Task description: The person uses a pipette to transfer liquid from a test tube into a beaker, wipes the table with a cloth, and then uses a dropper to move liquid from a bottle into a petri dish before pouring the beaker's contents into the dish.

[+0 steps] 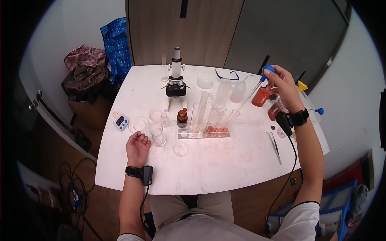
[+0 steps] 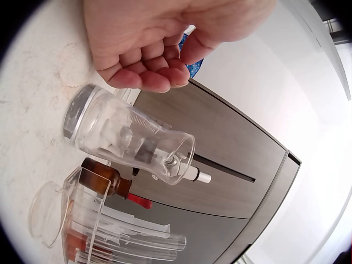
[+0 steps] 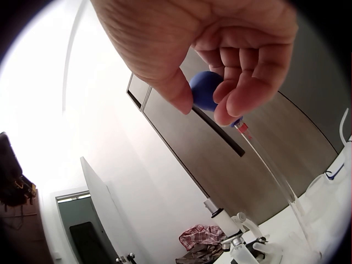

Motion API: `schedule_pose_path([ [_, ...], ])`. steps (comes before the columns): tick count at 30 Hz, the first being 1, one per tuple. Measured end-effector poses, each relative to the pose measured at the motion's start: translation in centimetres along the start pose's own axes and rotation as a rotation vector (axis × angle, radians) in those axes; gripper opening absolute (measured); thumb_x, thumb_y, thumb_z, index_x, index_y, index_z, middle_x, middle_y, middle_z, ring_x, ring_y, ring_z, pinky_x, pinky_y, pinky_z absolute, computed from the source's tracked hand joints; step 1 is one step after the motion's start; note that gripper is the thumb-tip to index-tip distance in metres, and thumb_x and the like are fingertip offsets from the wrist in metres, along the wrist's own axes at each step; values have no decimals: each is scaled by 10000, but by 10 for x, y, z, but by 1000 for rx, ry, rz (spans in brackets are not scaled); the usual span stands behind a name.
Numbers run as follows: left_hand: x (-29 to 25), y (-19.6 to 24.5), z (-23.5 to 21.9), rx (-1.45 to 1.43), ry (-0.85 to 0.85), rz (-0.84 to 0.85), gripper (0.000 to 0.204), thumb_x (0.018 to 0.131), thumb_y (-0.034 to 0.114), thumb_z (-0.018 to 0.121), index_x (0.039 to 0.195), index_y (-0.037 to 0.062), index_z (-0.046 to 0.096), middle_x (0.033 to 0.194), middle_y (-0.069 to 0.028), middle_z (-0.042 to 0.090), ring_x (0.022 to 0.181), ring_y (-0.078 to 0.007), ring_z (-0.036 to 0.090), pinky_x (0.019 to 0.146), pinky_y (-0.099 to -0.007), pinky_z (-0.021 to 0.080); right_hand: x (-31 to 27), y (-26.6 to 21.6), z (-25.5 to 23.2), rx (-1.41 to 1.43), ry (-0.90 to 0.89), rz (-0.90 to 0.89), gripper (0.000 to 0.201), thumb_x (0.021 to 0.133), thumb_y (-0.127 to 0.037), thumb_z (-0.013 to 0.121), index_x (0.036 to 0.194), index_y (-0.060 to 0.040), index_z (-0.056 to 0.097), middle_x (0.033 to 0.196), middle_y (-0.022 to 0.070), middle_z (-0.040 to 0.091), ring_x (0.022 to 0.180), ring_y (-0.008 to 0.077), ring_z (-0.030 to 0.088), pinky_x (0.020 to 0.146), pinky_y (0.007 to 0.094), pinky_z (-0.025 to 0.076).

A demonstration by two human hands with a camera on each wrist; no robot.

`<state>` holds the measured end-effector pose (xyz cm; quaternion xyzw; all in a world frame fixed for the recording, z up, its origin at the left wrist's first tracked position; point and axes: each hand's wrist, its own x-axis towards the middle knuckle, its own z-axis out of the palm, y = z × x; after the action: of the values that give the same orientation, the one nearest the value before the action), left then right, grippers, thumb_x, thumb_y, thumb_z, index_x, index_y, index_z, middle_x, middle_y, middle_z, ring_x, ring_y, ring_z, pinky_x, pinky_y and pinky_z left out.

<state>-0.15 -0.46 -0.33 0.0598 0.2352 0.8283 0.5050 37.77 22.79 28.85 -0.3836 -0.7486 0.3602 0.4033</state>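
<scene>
My right hand (image 1: 284, 86) pinches the blue bulb (image 1: 267, 72) of a glass pipette (image 1: 250, 96), which slants down left to the tubes at the rack's right end; whether its tip is inside one I cannot tell. In the right wrist view thumb and fingers (image 3: 242, 99) hold the bulb (image 3: 204, 91). The clear rack (image 1: 205, 135) carries several tubes, some with red-orange contents (image 1: 217, 131). My left hand (image 1: 138, 148) rests palm up, fingers loosely curled and empty, beside a clear glass vessel (image 1: 159, 138); the left wrist view shows the hand (image 2: 148, 49) above that vessel (image 2: 126, 132).
A microscope (image 1: 176, 76) stands at the back, a brown bottle (image 1: 182, 118) behind the rack. A timer (image 1: 120, 121) and dishes (image 1: 138, 125) lie left. At right are a red-labelled bottle (image 1: 260, 97), tweezers (image 1: 274, 148) and another blue-bulbed pipette (image 1: 319, 111). A wash bottle (image 1: 238, 92) stands behind the tubes.
</scene>
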Motion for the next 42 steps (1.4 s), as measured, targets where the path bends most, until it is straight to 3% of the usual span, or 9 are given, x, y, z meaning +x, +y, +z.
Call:
schedule_pose_path([
  [8,0,-1,0,3,-2,4,155,951,199,497,886,82,575,776,-21,567,770,-171,553,750,-319,477,-1,14,8,101,66,-23,338,900,-357,665,1046,-52,650,739,-15,584,671,67,580,597,206,466],
  [11,1,0,1,5,-16,6,156,950,196,494,886,80,576,779,-23,568,770,-173,552,752,-321,476,-5,24,17,32,155,-123,388,912,-379,660,1079,-29,646,809,9,600,766,73,594,625,213,488],
  [13,1,0,2,5,6,7,155,949,195,492,886,80,575,775,-24,565,768,-174,552,755,-321,476,-6,34,25,33,286,-281,417,922,-358,672,1147,-10,625,939,51,627,864,94,602,712,231,510],
  [14,1,0,2,7,3,12,155,949,195,492,886,80,575,775,-24,565,768,-174,552,755,-321,476,-6,36,29,37,286,-286,417,922,-358,672,1147,-10,625,939,51,627,864,94,602,712,231,510],
  [17,1,0,0,20,8,15,153,947,194,495,885,79,574,770,-24,561,768,-174,552,758,-323,476,-3,41,39,256,338,-327,421,924,-250,692,1230,11,567,1082,94,634,938,125,609,865,252,486],
  [21,1,0,2,6,1,7,153,945,198,501,882,79,573,765,-21,556,765,-173,549,755,-325,473,0,50,55,455,466,-359,380,915,-210,704,1190,20,577,1059,76,638,949,112,597,853,246,480],
  [27,0,-1,6,25,10,6,151,946,202,509,876,85,572,758,-14,548,754,-165,532,756,-321,464,8,54,63,560,517,-382,337,910,-191,712,1148,21,603,997,51,647,914,92,587,818,227,475],
  [38,2,1,19,76,26,-4,148,958,215,509,882,100,561,752,12,538,732,-133,528,755,-323,476,4,54,65,462,521,-457,278,901,-154,724,1103,10,626,953,45,648,841,83,591,728,218,494],
  [42,3,-1,19,82,19,-1,165,977,202,466,897,101,568,768,15,605,761,-126,597,783,-316,495,3,57,62,487,506,-508,293,883,-126,739,1109,13,615,964,51,640,859,87,592,698,215,512],
])
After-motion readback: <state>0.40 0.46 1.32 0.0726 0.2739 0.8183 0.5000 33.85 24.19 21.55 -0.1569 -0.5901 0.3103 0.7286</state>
